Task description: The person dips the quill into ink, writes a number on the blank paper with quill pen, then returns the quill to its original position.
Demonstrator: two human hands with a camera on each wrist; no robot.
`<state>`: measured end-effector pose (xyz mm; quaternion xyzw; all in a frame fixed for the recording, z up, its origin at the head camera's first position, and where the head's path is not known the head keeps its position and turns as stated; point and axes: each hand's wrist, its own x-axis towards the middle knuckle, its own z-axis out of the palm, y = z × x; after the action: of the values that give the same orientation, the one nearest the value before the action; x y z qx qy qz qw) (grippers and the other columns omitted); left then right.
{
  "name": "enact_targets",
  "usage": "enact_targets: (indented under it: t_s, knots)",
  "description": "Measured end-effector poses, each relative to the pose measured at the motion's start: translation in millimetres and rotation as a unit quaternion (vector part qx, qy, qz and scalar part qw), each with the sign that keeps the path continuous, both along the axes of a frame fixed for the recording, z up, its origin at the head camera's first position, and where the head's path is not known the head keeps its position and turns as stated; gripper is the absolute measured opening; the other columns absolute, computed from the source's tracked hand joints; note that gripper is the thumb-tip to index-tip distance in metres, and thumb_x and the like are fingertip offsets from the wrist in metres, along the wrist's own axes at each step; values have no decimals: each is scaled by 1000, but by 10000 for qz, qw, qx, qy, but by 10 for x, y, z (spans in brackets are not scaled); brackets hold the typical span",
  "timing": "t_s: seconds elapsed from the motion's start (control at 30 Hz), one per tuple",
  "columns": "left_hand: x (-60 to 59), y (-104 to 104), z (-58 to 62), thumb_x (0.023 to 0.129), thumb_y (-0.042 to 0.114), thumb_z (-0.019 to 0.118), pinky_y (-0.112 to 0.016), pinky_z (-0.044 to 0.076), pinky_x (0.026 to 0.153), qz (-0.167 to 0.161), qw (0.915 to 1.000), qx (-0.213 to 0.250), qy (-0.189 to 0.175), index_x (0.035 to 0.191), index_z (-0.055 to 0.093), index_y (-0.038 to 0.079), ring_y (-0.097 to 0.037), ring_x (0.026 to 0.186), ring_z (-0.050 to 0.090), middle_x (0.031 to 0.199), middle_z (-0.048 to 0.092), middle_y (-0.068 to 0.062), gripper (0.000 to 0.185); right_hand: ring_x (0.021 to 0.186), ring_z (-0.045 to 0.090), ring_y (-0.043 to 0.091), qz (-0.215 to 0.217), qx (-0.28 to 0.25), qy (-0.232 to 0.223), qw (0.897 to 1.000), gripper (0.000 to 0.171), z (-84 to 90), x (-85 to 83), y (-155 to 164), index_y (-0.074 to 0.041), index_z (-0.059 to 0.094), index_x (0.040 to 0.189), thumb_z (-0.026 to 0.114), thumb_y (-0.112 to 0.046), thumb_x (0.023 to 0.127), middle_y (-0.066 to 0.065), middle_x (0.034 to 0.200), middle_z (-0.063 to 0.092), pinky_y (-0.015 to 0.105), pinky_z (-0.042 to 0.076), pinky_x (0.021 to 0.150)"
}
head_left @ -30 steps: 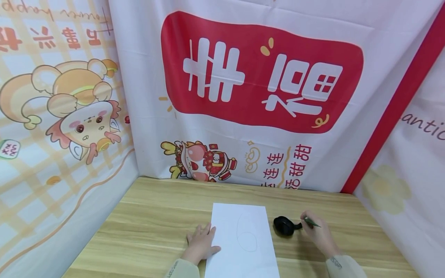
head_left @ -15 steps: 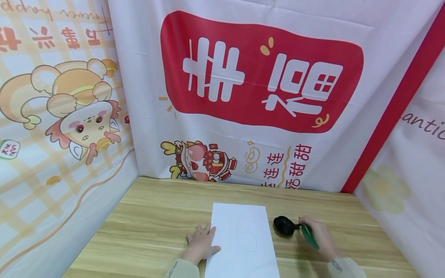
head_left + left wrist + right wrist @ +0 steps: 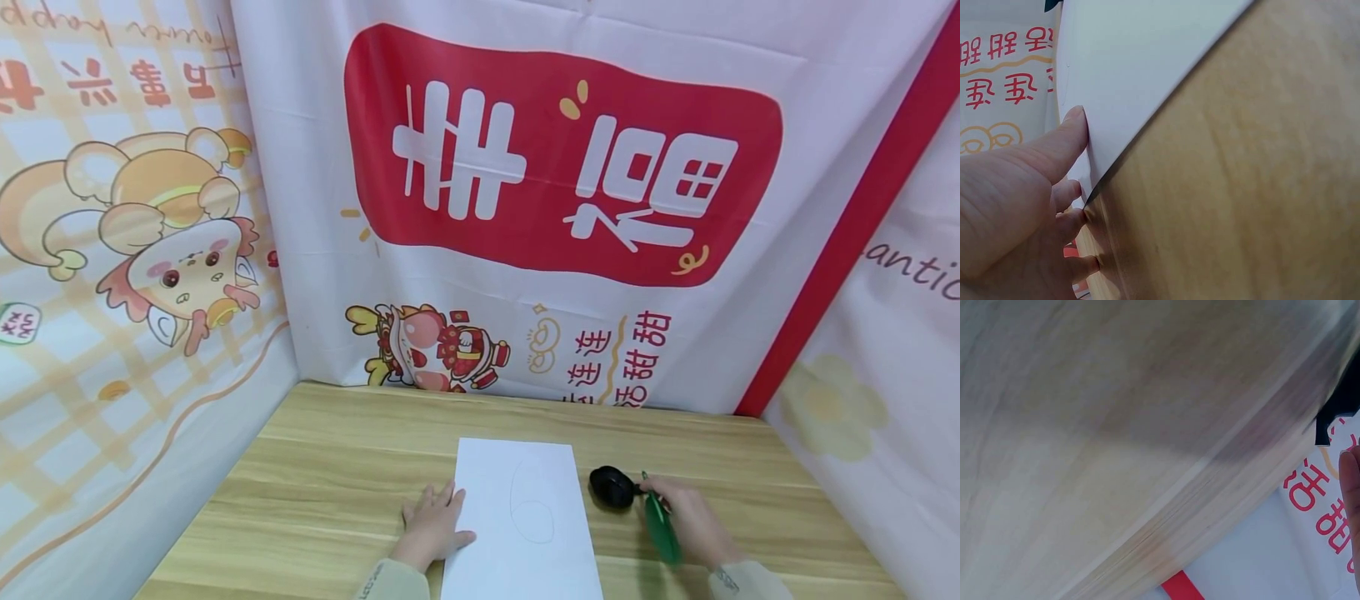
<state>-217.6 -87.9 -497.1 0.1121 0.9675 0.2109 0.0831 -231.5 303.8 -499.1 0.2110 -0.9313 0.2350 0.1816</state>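
Head view: the right hand (image 3: 693, 521) now grips the green pen (image 3: 660, 525) swung back along the wood table (image 3: 337, 475), no longer tip-out, beside a black object (image 3: 611, 487). The left hand (image 3: 435, 525) stays spread on the paper (image 3: 521, 517) (faint ovals drawn). The banner (image 3: 562, 158) shows mirrored Chinese.

Left wrist view: fingers (image 3: 1054, 150) press the paper's edge.

Right wrist view: blurred wood.

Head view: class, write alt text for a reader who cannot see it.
A person's left hand rests flat on the edge of a white sheet on a wooden table, while the right hand holds a green pen beside a black object. Printed banners hang behind.
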Motion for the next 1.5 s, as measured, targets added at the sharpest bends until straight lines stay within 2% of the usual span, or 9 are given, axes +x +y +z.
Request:
enact_targets:
  t_s: [0.07,0.27,0.4,0.53,0.7,0.93,1.13,1.2,1.5]
  knots:
    - [-6,1,-4,84,38,63,-74,6,93,18,10000,2,-12,135,44,3,-49,130,18,143,32,-19,65,71,57,5,108,94,131,9998,21,-18,2,5,-6,66,92,70,5,75,3,86,66,27,52,59]
    - [-28,6,-26,84,39,63,-74,6,93,37,10000,-47,-46,135,44,4,-49,130,18,143,32,-19,66,80,63,18,39,343,43,9994,19,-21,7,8,-6,67,93,70,3,76,6,92,67,34,54,67]
    - [-30,4,-30,83,39,64,-75,6,93,29,10000,-57,-43,135,44,4,-49,129,18,143,32,-19,66,82,64,23,238,544,466,9971,21,-53,-12,19,-6,68,90,74,2,72,6,90,67,36,54,69]
    - [-27,-1,-25,84,39,64,-75,5,92,16,10000,-42,-40,135,44,4,-49,129,18,143,32,-20,65,78,64,22,460,747,820,9928,22,-92,-30,45,-7,67,88,76,2,69,5,86,67,35,54,65]
    - [-22,-2,-24,84,39,63,-75,6,92,15,10000,-49,-24,135,44,4,-49,129,18,143,32,-20,65,79,64,23,560,959,614,9919,30,-105,-44,91,-9,67,91,74,8,67,5,88,66,36,54,65]
    - [-18,1,-23,83,39,64,-75,5,92,4,10000,-32,-3,135,44,4,-50,129,18,143,33,-20,65,77,58,11,754,1291,629,9868,35,-149,-49,149,-18,66,88,73,8,66,-5,85,61,29,53,61]
    - [-17,3,-29,84,39,63,-74,5,93,28,10000,-1,-64,135,44,4,-49,130,17,143,32,-19,65,79,60,14,983,1371,766,9827,38,-174,-62,172,-16,65,90,74,8,62,-3,88,63,31,53,64]
    - [-16,5,-31,84,38,63,-74,5,93,37,10000,5,-82,135,44,4,-49,130,17,144,32,-19,65,80,60,14,1013,1390,715,9825,39,-179,-62,175,-16,65,91,74,8,62,-2,89,63,32,53,65]
    - [-22,10,-22,84,38,64,-75,5,92,12,10000,-3,-44,135,44,3,-50,130,17,143,32,-20,65,82,59,14,714,1689,-156,9829,37,-146,-48,177,-18,65,98,71,4,69,-2,94,62,32,52,66]
